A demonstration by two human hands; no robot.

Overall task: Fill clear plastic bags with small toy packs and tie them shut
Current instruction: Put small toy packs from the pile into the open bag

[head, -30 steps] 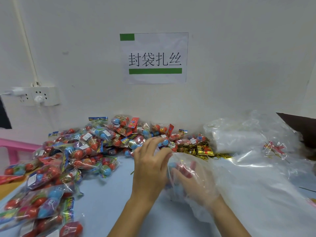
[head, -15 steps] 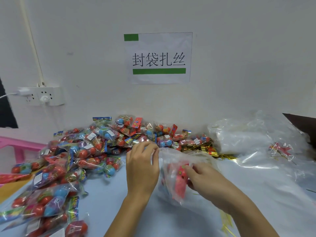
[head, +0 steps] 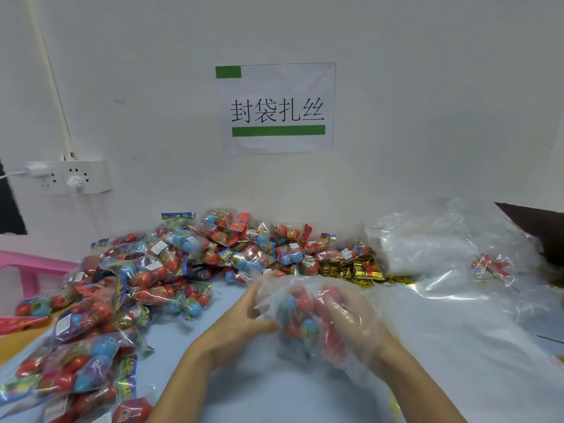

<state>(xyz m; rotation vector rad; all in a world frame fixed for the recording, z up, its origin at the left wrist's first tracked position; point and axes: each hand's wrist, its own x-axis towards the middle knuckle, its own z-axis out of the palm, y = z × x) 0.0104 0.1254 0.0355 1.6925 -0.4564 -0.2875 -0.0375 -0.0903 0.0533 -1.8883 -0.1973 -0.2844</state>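
Left hand (head: 241, 323): at the table's centre, fingers curled on the near edge of a clear bag (head: 308, 315), pinching the film.
Right hand (head: 351, 325): just at 3 o'clock of the left, sunk inside the bag; how its fingers lie cannot be told through blurred film.
Clear bag: thin, limp and likely slippery; best held by the gathered mouth.
Toy pack (head: 297, 319): red and blue eggs inside the bag; looks light, rigid, crinkly-wrapped.
Loose packs (head: 128, 288): heaped from 9 to 12 o'clock.
Gold twist ties (head: 363, 271): at 1 o'clock, beyond the bag.
Spare bags (head: 427, 245): farther, at 2 o'clock.
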